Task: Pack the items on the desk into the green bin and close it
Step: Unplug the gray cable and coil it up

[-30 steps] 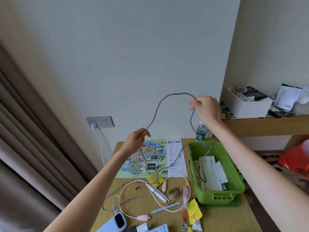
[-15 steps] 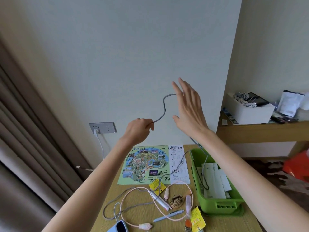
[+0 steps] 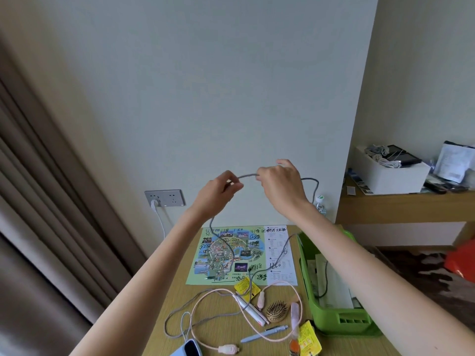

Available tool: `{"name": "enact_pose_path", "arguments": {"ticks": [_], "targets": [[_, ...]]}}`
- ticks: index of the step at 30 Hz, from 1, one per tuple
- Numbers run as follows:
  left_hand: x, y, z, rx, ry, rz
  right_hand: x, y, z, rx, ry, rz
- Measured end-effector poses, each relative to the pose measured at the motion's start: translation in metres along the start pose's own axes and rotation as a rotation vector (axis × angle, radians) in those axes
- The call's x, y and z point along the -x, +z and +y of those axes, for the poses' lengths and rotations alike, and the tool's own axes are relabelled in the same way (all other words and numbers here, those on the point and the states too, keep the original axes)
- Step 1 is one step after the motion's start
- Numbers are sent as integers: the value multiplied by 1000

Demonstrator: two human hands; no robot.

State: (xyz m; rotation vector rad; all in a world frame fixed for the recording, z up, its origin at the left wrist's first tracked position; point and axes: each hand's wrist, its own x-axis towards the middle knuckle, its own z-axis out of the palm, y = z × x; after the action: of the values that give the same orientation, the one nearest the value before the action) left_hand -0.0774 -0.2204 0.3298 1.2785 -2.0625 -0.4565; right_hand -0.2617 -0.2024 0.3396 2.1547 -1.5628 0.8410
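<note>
Since the earlier frame the right hand (image 3: 280, 187), then spread open, has closed on the grey cable (image 3: 248, 175) and drawn near the left hand (image 3: 218, 192). Left to right: the left hand, raised above the desk (image 3: 270, 349), pinches the cable between thumb and curled fingers, as before. One strand hangs from it across the illustrated map (image 3: 226, 255) to the desk. A short arc of cable spans the two hands. The right hand's fingers curl round the cable. Beyond it the strand loops right and drops into the green bin (image 3: 331, 322), which stands open at the desk's right edge with papers (image 3: 336, 286) inside.
</note>
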Motion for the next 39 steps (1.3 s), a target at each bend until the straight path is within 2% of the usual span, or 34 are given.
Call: {"name": "enact_pose_path", "arguments": {"ticks": [3, 8, 11, 15, 17, 20, 24, 28, 33, 37, 39], "targets": [[11, -5, -15, 308, -50, -9, -5, -11, 15, -27, 158, 77], [21, -6, -31, 365, -59, 41, -11, -18, 34, -104, 396, 76], [23, -9, -31, 417, -100, 84, -11, -18, 42, -124, 466, 71], [19, -11, -19, 318, -57, 99, -7, -12, 42, -239, 394, -59], [14, -10, -7, 220, 9, 51, -5, -9, 34, -335, 262, -144], [5, -7, 9, 164, 42, -2, -5, 0, 25, -394, 99, -171], [1, -9, 15, 292, -85, 49, -7, 3, 26, -491, 155, -245], [6, -19, 5, 632, -219, 97, -9, 4, 45, -525, 241, -237], [3, -23, 2, 1340, -210, 90, -5, 18, 47, -600, 285, -383], [-5, -22, 10, 1572, -125, 85, 4, 28, 36, -676, 284, -547], [-8, -19, 14, 1613, -115, 114, 8, 32, 31, -689, 269, -623]]}}
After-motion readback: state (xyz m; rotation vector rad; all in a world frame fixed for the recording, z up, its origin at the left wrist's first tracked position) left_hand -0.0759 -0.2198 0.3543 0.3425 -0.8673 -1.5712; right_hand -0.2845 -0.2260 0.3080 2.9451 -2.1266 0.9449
